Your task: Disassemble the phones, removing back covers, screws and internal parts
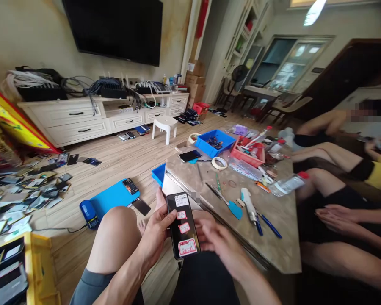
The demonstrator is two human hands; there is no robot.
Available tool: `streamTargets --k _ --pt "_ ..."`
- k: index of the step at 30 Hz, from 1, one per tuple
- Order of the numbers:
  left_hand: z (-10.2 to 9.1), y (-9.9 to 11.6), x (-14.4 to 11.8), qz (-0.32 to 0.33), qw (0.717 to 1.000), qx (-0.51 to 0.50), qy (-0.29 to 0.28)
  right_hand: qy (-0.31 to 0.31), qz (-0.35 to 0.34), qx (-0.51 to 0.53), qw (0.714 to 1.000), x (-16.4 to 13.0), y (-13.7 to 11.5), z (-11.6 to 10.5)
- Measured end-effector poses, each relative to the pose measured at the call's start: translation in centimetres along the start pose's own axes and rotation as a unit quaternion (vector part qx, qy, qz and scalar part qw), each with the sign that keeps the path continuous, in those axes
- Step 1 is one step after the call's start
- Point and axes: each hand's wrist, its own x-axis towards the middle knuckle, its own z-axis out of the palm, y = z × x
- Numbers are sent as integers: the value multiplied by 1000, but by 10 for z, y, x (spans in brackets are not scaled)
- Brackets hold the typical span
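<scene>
A: What has the left hand (157,226) got?
B: It grips a phone (182,225) by its left edge, fingers curled, stickers facing up, just off the near edge of the table (282,212).
A: And the right hand (214,237)?
B: Half open, fingertips at the phone's right side; blurred.

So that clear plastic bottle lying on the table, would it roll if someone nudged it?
Probably: the bottle lies on its side on the smooth table, so its round body could roll. It looks nearly empty, so likely light and easily shoved.
</scene>
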Motion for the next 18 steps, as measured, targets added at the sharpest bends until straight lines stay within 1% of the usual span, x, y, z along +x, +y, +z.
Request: streamTargets --k 2,3,4,6,8,11,14,16,18 --pt "7 -7 -4 -25 998 41 -42 6 2 53 999 -27 11 28" --pt "11 -11 -3 -32 995 64 -65 30 -6 61 998 -37 15 35" --pt "17 -14 0 -33 992 85 -91 64 -16 59 996 -46 16 37" --pt "33 -21 5 -23 982 113 -152 138 -34 34 989 -63 12 32" --pt "52 -26 7 -7 972 118 -203 204 -40 -2 978 -80 1 22" --pt "78 -30 0 -10 965 101 -243 264 -48 -17 963 -107 -13 14" --pt "98 -33 -12 -36 954 103 -278 316 -52 29 947 -129 -12 21" --pt "111 -39 -18 -45 943 131 -303 348 -50 71 934 -143 -6 30" --pt "125 -48 -24 -40 926 171 -333 378 -52 104 918 -161 2 42"
